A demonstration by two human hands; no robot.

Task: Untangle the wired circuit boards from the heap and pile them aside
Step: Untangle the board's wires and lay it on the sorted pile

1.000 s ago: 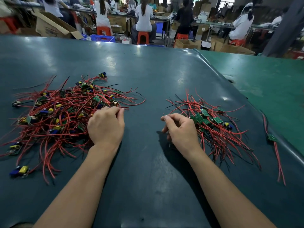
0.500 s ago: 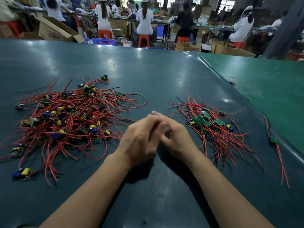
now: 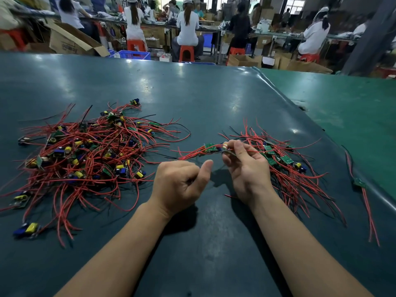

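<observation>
A tangled heap of circuit boards with red wires [image 3: 85, 151] lies on the left of the dark table [image 3: 192, 93]. A smaller sorted pile [image 3: 282, 163] lies on the right. My right hand [image 3: 246, 168] is raised in front of that pile and pinches a green wired circuit board [image 3: 210, 148] between thumb and fingers. The board's red wires trail left and end just beyond my left hand [image 3: 180, 185]. My left hand has curled fingers, the thumb sticks out, and I see nothing in it.
One stray board with long red wires [image 3: 359, 182] lies near the table's right edge. A green-covered table [image 3: 342, 108] adjoins on the right. Beyond the far edge, people sit on orange stools among cardboard boxes.
My left hand left the heap and met the right hand at the middle. The hands have since parted, and the right hand now holds a wired board up.
</observation>
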